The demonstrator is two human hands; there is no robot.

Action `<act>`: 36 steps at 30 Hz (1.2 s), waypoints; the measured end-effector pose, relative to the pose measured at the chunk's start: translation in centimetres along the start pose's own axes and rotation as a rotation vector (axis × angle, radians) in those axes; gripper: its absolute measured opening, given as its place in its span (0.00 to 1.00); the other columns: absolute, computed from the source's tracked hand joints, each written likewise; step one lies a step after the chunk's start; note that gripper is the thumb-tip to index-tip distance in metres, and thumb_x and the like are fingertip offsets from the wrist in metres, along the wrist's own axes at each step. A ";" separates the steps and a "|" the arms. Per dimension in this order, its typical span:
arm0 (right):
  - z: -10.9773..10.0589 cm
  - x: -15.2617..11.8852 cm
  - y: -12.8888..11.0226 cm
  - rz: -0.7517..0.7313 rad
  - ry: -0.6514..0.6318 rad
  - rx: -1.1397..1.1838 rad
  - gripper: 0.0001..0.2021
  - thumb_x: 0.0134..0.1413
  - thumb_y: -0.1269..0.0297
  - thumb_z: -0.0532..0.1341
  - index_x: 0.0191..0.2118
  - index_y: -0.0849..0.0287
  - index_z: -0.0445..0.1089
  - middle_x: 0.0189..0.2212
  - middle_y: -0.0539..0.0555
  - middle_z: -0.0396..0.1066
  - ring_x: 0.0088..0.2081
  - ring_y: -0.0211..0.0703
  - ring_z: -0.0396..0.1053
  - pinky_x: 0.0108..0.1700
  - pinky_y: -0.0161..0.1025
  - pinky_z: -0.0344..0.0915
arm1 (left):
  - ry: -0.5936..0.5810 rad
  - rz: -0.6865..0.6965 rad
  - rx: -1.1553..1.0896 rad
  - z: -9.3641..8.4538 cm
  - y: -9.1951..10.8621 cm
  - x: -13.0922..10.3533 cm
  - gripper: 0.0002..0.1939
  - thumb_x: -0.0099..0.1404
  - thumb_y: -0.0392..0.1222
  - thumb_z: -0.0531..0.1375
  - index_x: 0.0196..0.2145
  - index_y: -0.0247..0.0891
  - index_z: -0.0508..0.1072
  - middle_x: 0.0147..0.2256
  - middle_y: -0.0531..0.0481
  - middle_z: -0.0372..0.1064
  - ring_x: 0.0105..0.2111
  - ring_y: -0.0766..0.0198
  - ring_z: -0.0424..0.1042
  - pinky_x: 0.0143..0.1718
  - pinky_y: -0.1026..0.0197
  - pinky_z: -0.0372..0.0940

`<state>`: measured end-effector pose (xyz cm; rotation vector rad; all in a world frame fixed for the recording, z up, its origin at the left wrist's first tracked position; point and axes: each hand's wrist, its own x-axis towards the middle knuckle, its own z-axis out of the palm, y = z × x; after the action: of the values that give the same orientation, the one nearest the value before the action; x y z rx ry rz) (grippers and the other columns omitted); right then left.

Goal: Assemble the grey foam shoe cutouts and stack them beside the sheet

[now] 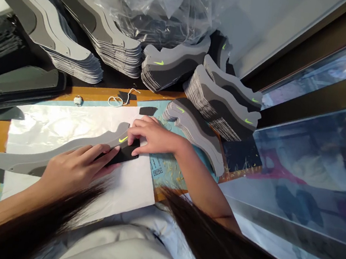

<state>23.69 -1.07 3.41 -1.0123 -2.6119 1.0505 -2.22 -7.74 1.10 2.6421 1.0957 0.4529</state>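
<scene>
A grey shoe upper piece (pixel 87 141) with a small yellow-green swoosh lies on white paper in front of me. A black part (pixel 129 152) lies along its right end, under my fingers. My left hand (pixel 78 161) rests over the middle of the upper piece, fingers stretched and pressing on it near the swoosh. At the right end, my right hand (pixel 152 137) has its fingers bent, with thumb and fingertips close together on the edge of the black part. Whatever lies beneath the fingertips is hidden.
Several stacks of grey upper pieces (pixel 116 51) line the back. Another stack (pixel 198 133) sits to the right on the blue mat (pixel 168 163). White string (pixel 115 101) and a small black scrap (pixel 148 110) lie behind the paper (pixel 139 185). Clear plastic (pixel 165 4) hangs at the back.
</scene>
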 end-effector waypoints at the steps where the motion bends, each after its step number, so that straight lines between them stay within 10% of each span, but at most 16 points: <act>1: 0.0 0.0 0.0 -0.005 -0.002 0.003 0.09 0.50 0.62 0.70 0.36 0.56 0.71 0.36 0.50 0.65 0.46 0.46 0.58 0.52 0.42 0.50 | 0.029 0.046 0.115 0.0 -0.1 -0.1 0.18 0.70 0.44 0.58 0.57 0.47 0.70 0.40 0.49 0.77 0.34 0.57 0.75 0.26 0.59 0.62; 6: 0.0 -0.1 0.3 -0.021 -0.008 0.011 0.09 0.53 0.61 0.69 0.39 0.54 0.72 0.37 0.50 0.66 0.46 0.46 0.58 0.53 0.42 0.49 | 0.068 0.257 0.486 -0.3 -0.1 0.0 0.17 0.70 0.40 0.57 0.55 0.36 0.71 0.40 0.48 0.77 0.33 0.58 0.75 0.26 0.57 0.63; 20: 0.1 -0.2 0.2 -0.016 0.007 0.004 0.13 0.50 0.57 0.70 0.41 0.54 0.72 0.37 0.50 0.65 0.47 0.47 0.57 0.53 0.42 0.49 | 0.109 0.358 0.552 -0.5 -0.1 0.6 0.14 0.71 0.35 0.56 0.51 0.30 0.74 0.36 0.49 0.77 0.28 0.61 0.72 0.26 0.57 0.64; 36: 0.6 -0.1 -0.7 0.024 0.026 -0.071 0.14 0.50 0.57 0.71 0.40 0.54 0.70 0.41 0.51 0.66 0.48 0.49 0.57 0.51 0.41 0.49 | 0.017 0.301 0.432 0.2 -0.9 -0.9 0.35 0.65 0.24 0.46 0.65 0.50 0.59 0.41 0.47 0.74 0.30 0.58 0.69 0.27 0.57 0.59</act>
<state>23.16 -1.83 3.38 -1.0674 -2.6398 0.9492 -3.34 -7.76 0.42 3.2102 0.8816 0.3215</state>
